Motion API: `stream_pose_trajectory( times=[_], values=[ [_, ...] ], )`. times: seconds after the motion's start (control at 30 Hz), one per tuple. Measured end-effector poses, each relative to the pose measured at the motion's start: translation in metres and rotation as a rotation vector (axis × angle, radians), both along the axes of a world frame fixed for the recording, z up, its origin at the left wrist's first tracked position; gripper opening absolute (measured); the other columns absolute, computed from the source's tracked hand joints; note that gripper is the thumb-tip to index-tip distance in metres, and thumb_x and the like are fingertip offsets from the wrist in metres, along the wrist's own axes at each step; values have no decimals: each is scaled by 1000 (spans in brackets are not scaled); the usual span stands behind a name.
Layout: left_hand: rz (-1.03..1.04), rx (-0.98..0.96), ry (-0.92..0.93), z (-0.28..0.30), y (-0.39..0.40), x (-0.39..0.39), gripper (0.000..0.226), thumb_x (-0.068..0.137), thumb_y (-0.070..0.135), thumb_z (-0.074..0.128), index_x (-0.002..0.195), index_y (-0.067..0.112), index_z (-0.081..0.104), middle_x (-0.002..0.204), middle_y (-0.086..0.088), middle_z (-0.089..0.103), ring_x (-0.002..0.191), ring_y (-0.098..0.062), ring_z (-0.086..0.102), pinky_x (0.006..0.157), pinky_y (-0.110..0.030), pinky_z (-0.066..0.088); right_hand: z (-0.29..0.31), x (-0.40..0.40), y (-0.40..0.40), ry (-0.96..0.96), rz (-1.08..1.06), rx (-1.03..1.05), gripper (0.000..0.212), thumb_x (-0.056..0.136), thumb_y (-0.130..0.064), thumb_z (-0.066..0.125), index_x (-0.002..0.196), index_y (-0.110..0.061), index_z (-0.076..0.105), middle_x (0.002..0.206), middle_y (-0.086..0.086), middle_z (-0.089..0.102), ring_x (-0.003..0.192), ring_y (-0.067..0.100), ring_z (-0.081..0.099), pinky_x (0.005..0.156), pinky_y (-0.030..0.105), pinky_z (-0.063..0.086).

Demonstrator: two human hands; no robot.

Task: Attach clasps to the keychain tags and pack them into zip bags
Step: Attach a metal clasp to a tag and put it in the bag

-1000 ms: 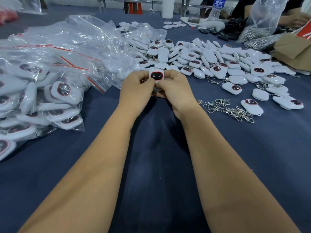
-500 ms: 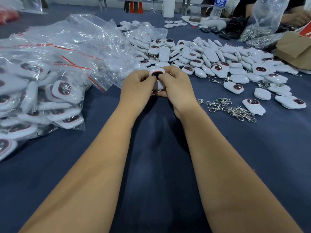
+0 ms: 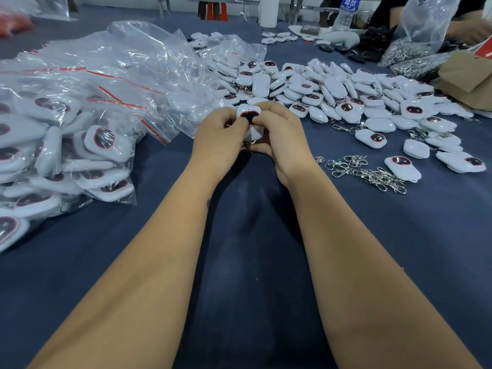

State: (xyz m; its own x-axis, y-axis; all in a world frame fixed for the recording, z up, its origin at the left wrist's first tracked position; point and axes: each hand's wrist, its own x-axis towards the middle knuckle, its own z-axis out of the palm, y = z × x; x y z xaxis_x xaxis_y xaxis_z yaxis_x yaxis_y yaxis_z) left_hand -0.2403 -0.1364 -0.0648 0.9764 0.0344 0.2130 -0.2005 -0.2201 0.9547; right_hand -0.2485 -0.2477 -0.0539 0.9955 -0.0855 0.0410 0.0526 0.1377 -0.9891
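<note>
Left hand and right hand around tag

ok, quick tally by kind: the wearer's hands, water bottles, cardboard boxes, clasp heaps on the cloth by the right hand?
Hands: 2, left hand and right hand, both gripping a tag
Water bottle: 1
Cardboard box: 1
Clasp heap: 1
Total: 5

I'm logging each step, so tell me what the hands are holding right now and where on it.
Both hands hold one white keychain tag: the left hand pinches its left edge, the right hand pinches its right edge and lower end.
</note>
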Motion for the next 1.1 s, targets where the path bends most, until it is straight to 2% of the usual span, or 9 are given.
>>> stream_pose_trajectory(
  times=[0.2, 0.33, 0.4, 0.47, 0.6, 0.73, 0.83, 1.0, 1.1],
  values=[
    [44, 42, -36, 1, -1, -2, 13, 93, 27, 57, 86, 19, 65, 79, 4, 63, 71, -9, 56, 74, -34, 55, 0, 0, -1, 2, 12, -7, 28, 85, 5, 45, 88, -15, 66, 92, 18, 68, 74, 22, 63, 66, 32, 57],
    [70, 33, -47, 4, -1, -4, 13, 92, 24, 58, 92, 16, 68, 87, -9, 69, 68, -9, 56, 60, -19, 49, 0, 0, -1, -9, 19, -37, 25, 87, 4, 51, 93, -16, 67, 94, 20, 69, 73, 20, 65, 66, 31, 57],
    [89, 26, -55, 4, -2, -5, 13, 92, 24, 60, 92, 15, 69, 91, -14, 71, 70, -18, 61, 64, -22, 53, -1, 1, 0, -25, 20, -81, 25, 86, 3, 54, 94, -17, 67, 88, 15, 68, 73, 20, 64, 66, 30, 55],
    [99, 23, -47, 4, -3, -5, 11, 91, 25, 61, 87, 20, 70, 85, -6, 72, 78, -22, 66, 74, -32, 56, -2, 1, 1, -32, 18, -108, 25, 85, 4, 55, 95, -17, 66, 85, 14, 68, 73, 20, 64, 69, 32, 55],
    [60, -98, 14, 7, -1, -6, 24, 82, 28, 59, 59, 27, 64, 58, 12, 57, 61, -11, 51, 65, -34, 51, -1, 0, 3, -32, -22, -120, 23, 84, 3, 57, 92, -17, 65, 72, 5, 69, 66, 17, 65, 61, 28, 54],
    [105, -133, -27, 6, 1, -2, 16, 86, 15, 54, 87, 21, 69, 78, 6, 63, 75, -12, 58, 73, -29, 49, 0, 1, -1, -81, -131, -23, 25, 83, 8, 56, 88, -16, 61, 64, -2, 67, 63, 15, 60, 63, 28, 51],
    [145, -46, -88, 3, 4, 0, 25, 89, 9, 56, 102, 30, 58, 78, 11, 58, 64, -2, 53, 60, -13, 44, 1, 2, -4, -105, -197, 17, 23, 85, 4, 60, 92, -18, 57, 63, -9, 65, 61, 10, 52, 61, 20, 46],
    [163, 1, -53, 2, 4, 2, 34, 85, 8, 60, 113, 25, 64, 74, 14, 59, 58, 8, 52, 61, -8, 44, 6, 2, -3, -115, -212, 343, 20, 92, 8, 54, 98, -11, 51, 77, 2, 64, 64, 14, 65, 64, 23, 56],
    [150, 95, -26, 0, 3, 2, 18, 87, 16, 61, 99, 16, 74, 73, 13, 63, 62, 0, 54, 65, -13, 45, 7, 1, -1, -134, -178, 438, 22, 92, 13, 52, 101, -7, 46, 83, 10, 62, 75, 26, 69, 73, 32, 61]
  ],
)
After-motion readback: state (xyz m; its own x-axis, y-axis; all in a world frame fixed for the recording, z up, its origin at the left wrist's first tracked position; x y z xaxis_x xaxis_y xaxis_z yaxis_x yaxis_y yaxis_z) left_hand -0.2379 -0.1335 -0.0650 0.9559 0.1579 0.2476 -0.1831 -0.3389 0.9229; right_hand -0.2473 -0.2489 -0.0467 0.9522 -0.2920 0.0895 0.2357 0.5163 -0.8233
